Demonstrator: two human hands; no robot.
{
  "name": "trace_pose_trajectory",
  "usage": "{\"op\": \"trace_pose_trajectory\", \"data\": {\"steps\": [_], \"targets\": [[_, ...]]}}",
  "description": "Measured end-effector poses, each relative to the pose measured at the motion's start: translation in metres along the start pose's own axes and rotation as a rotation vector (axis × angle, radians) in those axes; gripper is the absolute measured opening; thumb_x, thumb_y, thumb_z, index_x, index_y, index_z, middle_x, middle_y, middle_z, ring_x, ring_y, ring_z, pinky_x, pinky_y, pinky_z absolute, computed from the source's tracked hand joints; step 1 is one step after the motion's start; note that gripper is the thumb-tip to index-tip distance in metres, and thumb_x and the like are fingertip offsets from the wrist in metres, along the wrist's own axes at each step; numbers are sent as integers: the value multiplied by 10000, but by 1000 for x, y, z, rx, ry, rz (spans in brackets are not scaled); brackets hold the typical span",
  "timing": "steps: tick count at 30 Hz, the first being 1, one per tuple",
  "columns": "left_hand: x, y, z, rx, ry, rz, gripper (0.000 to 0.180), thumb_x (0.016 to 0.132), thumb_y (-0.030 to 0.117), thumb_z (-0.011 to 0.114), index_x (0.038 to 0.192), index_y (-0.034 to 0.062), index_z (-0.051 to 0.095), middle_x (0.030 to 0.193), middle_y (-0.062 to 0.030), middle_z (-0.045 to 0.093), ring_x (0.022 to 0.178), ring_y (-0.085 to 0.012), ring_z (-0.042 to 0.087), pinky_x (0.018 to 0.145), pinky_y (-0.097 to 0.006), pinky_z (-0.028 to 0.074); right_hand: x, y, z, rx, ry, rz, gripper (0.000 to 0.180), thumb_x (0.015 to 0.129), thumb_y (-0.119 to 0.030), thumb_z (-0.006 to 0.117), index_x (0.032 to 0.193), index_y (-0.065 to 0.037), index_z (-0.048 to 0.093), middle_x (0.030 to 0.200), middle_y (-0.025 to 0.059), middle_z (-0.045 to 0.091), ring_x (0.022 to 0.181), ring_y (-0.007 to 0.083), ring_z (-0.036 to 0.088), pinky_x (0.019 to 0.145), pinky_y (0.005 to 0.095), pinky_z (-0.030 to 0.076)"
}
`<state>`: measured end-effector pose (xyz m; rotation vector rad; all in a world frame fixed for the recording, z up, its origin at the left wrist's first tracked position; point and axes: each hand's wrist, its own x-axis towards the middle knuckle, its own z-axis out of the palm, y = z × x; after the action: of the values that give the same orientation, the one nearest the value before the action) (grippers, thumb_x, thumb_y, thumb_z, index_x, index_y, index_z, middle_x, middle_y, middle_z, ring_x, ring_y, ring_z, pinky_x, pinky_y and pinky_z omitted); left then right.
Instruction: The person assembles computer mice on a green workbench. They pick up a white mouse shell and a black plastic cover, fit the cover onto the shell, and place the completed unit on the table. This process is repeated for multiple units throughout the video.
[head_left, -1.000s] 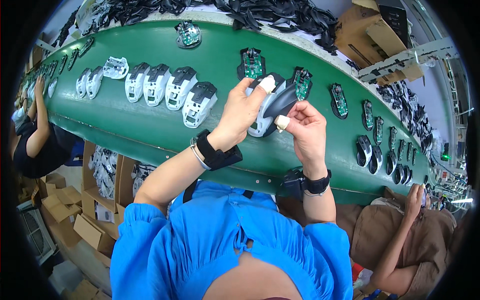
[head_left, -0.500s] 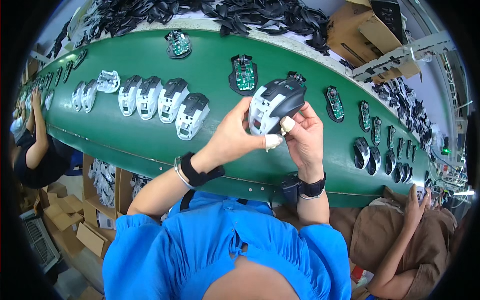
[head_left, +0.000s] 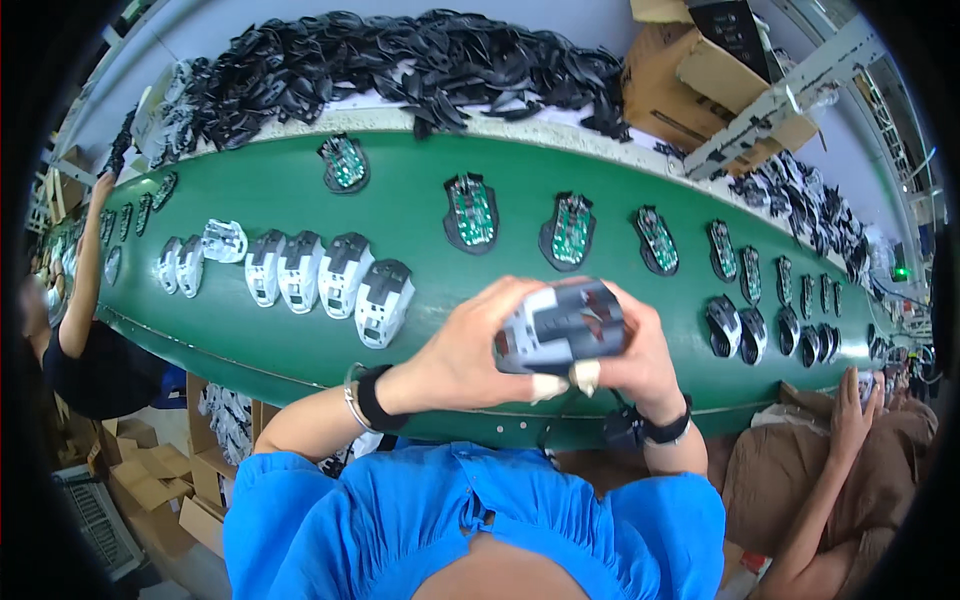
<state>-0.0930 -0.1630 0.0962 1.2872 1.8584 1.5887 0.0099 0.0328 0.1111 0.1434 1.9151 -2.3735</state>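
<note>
A white and dark grey computer mouse shell [head_left: 560,328] is held up above the near part of the green belt, tilted, its front end blurred. My left hand [head_left: 462,345] grips its white end, the thumb along the near edge. Opposite, my right hand [head_left: 645,360] has its fingers wrapped around the dark end. Both thumbs wear pale finger covers and almost meet at the near edge. Beyond the hands lie mouse bases with green circuit boards [head_left: 572,230]. To the left stands a row of white and grey mouse shells [head_left: 384,303].
The green belt [head_left: 420,240] runs across in front of me. Black plastic parts [head_left: 400,70] are heaped on the ledge behind it, beside a cardboard box [head_left: 690,85]. More shells [head_left: 754,328] stand at right. A co-worker's arm [head_left: 88,265] reaches at left; another co-worker's hand [head_left: 855,400] is at right.
Both hands have turned the mouse shell to lie sideways and tipped it, bringing it nearer to me. The view has tilted up. The co-worker at left has stretched an arm farther out.
</note>
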Motion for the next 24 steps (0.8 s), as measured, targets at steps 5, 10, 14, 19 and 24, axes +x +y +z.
{"op": "trace_pose_trajectory", "data": {"steps": [5, 10, 14, 19, 24], "targets": [[-23, 28, 2, 201, 23, 213, 699, 654, 316, 823, 1188, -56, 568, 1061, -215, 615, 946, -351, 645, 822, -407, 541, -28, -14, 7, -306, -133, -241, 785, 561, -137, 894, 1248, 17, 547, 1239, 173, 560, 1163, 255, 544, 996, 379, 433], [-32, 20, -14, 47, 40, 78, 704, 653, 283, 816, 1223, -36, 553, 1104, -223, 614, 998, -362, 636, 863, -391, 530, 11, -20, 21, -289, -187, -212, 681, 562, -162, 900, 1157, -11, 605, 1143, 127, 586, 1072, 243, 583, 942, 353, 462], [-13, -38, -49, -372, 191, -135, 882, 718, 276, 782, 1465, 115, 340, 1488, -123, 295, 1332, -303, 369, 1087, -482, 325, 82, -21, 22, -823, -73, -579, 690, 552, -152, 869, 1178, -57, 592, 1168, 112, 588, 1044, 295, 581, 936, 392, 468], [-22, -76, -56, -1690, 389, -677, 561, 917, 381, 571, 1374, 81, 446, 1296, -115, 558, 1144, -296, 575, 986, -452, 468, 156, -49, 60, -1119, -619, -594, 603, 677, -259, 787, 1208, -66, 578, 1153, 130, 618, 1045, 308, 592, 934, 443, 467], [-38, -104, -48, -1567, 260, -581, 510, 903, 260, 587, 1345, 51, 440, 1277, -150, 573, 1096, -274, 609, 946, -388, 505, 389, -29, 18, -1205, 221, -473, 399, 744, -269, 755, 1046, -20, 681, 774, 90, 661, 742, 201, 646, 670, 340, 500]]}}
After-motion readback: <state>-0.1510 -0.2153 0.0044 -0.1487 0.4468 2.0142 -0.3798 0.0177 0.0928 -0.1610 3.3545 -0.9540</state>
